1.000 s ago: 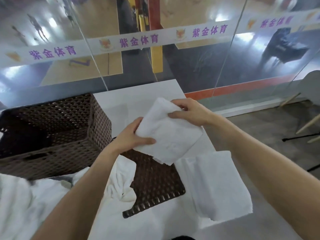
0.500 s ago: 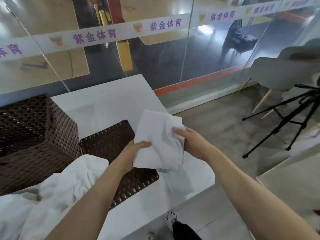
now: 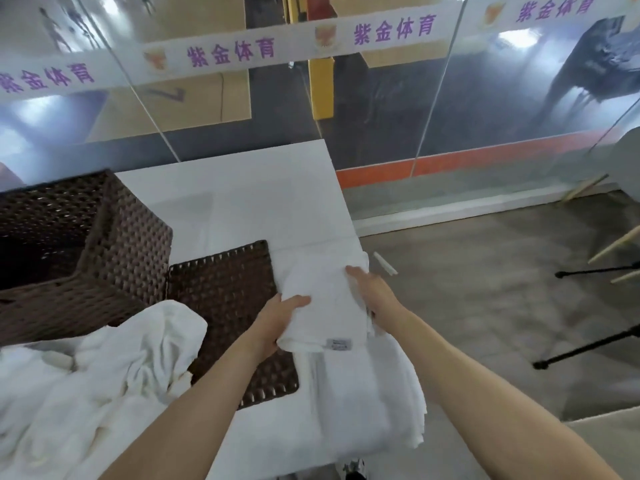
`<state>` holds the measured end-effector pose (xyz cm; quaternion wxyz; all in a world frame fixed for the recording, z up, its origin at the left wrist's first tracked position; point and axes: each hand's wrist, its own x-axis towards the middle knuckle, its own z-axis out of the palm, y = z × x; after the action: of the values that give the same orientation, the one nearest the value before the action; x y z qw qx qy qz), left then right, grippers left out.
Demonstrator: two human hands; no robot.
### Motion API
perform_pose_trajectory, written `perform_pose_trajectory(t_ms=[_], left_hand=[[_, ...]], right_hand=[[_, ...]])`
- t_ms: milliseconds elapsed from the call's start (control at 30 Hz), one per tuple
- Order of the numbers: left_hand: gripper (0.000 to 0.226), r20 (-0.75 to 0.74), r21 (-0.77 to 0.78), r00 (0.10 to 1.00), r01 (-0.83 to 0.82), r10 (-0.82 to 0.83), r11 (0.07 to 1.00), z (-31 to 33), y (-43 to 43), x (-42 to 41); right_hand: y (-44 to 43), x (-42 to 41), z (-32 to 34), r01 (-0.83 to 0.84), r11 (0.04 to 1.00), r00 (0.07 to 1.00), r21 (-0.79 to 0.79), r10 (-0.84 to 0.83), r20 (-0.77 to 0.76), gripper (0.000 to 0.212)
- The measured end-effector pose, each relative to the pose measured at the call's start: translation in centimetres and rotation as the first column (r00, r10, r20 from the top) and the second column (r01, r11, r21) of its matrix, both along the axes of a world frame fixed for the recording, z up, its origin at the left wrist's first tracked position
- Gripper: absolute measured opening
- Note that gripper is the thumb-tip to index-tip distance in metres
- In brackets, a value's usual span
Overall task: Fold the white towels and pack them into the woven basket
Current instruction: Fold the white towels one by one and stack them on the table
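A person's two bare forearms reach out from the bottom of the head camera's view over a white table (image 3: 242, 188). Nearest, at the left, a crumpled heap of unfolded towels (image 3: 104, 375) spills across the tabletop. At the right, a flat folded towel (image 3: 367, 403) lies along the table's right edge.

Over its far end sits the held towel (image 3: 322, 299), folded into a neat rectangle with a small label at its near corner. Whether it rests on the one below or is raised just clear of it cannot be told. The left hand (image 3: 277, 323) grips its left edge, thumb on top and fingers underneath. The right hand (image 3: 375, 294) lies along the right edge with fingers stretched forward, clasping nothing that can be seen.

Between the heap and the held towel a flat woven lid (image 3: 225, 299) lies on the table, its near left corner covered by the heap. Just behind it, at the left, stands the woven basket (image 3: 131, 244), open-topped, its inside in deep shadow, showing only dark weave.

Beyond the table rises a glass wall (image 3: 381, 140) crossed by a white banner (image 3: 232, 51) with purple characters. On the floor at the right stand black tripod legs (image 3: 588, 344).
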<state>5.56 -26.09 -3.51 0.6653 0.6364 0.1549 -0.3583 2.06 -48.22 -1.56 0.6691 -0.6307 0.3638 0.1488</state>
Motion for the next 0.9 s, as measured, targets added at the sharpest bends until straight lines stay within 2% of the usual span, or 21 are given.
perform_pose_trajectory(t_ms=[67, 100, 167, 233, 267, 300, 367, 400, 433, 467, 500, 567, 667, 767, 833, 900], left_hand=[[0.076, 0.042, -0.009, 0.998, -0.039, 0.04, 0.999, -0.1, -1.3, 1.7], [0.073, 0.076, -0.038, 0.995, -0.057, 0.06, 0.998, 0.0, -2.0, 2.8], [0.066, 0.136, -0.065, 0.987, -0.076, 0.084, 0.995, 0.0, -3.2, 4.5], [0.088, 0.148, 0.027, 0.987, -0.062, 0.057, 0.998, -1.3, -4.0, 5.8], [0.099, 0.132, 0.128, 0.991, -0.008, -0.009, 0.992, -2.1, -4.1, 6.3], [0.104, 0.119, 0.269, 0.987, 0.072, -0.107, 0.961, -3.3, -3.8, 6.4], [0.096, 0.063, 0.516, 0.941, 0.253, -0.331, 0.818, -5.8, -2.5, 5.6], [0.088, 0.049, 0.587, 0.916, 0.297, -0.399, 0.754, -6.5, -1.6, 4.8], [0.08, 0.058, 0.638, 0.887, 0.32, -0.458, 0.701, -7.0, -0.7, 3.9], [0.074, 0.086, 0.681, 0.848, 0.333, -0.523, 0.652, -7.6, 0.3, 3.0], [0.068, 0.113, 0.725, 0.8, 0.339, -0.589, 0.6, -8.0, 1.2, 2.2], [0.059, 0.141, 0.797, 0.714, 0.329, -0.686, 0.506, -8.6, 3.1, 1.0], [0.048, 0.136, 0.854, 0.657, 0.302, -0.742, 0.424, -7.6, 5.5, 0.3], [0.039, 0.084, 0.909, 0.6, 0.282, -0.796, 0.308, -6.5, 8.3, -0.1], [0.038, 0.039, 0.931, 0.606, 0.266, -0.795, 0.249, -5.9, 11.0, -0.5], [0.037, 0.002, 0.95, 0.631, 0.24, -0.776, 0.198, -5.4, 14.4, -1.0]], right_hand=[[-1.6, 2.8, 0.6, -0.079, 0.995, 0.995, -0.056, 0.081, 0.051, 0.048], [-2.6, 4.4, 0.6, -0.088, 0.994, 0.992, -0.072, 0.094, 0.081, 0.04], [-4.7, 7.3, 0.1, -0.096, 0.992, 0.988, -0.085, 0.105, 0.113, 0.046], [-6.3, 9.5, -1.8, -0.19, 0.967, 0.974, -0.168, 0.207, 0.088, 0.067], [-6.8, 10.0, -3.1, -0.279, 0.921, 0.956, -0.272, 0.293, 0.011, 0.078], [-7.2, 10.0, -4.6, -0.368, 0.844, 0.926, -0.389, 0.368, -0.077, 0.09], [-7.6, 9.2, -7.7, -0.488, 0.579, 0.845, -0.653, 0.5, -0.188, 0.108], [-7.4, 8.5, -8.8, -0.491, 0.422, 0.785, -0.763, 0.594, -0.176, 0.103], [-7.2, 8.1, -10.3, -0.485, 0.272, 0.687, -0.831, 0.706, -0.17, 0.092], [-6.8, 8.0, -11.1, -0.513, 0.131, 0.559, -0.848, 0.801, -0.215, 0.08], [-6.3, 8.0, -11.5, -0.566, 0.04, 0.437, -0.823, 0.861, -0.259, 0.072], [-5.2, 8.6, -11.9, -0.69, -0.063, 0.304, -0.721, 0.879, -0.368, 0.068], [-3.7, 10.2, -10.6, -0.713, -0.107, 0.31, -0.693, 0.838, -0.448, 0.06], [-2.1, 11.0, -8.8, -0.688, -0.251, 0.288, -0.681, 0.767, -0.574, 0.046], [0.1, 11.2, -7.7, -0.653, -0.314, 0.291, -0.689, 0.737, -0.611, 0.039], [3.2, 11.3, -6.8, -0.632, -0.31, 0.278, -0.71, 0.764, -0.582, 0.037]])
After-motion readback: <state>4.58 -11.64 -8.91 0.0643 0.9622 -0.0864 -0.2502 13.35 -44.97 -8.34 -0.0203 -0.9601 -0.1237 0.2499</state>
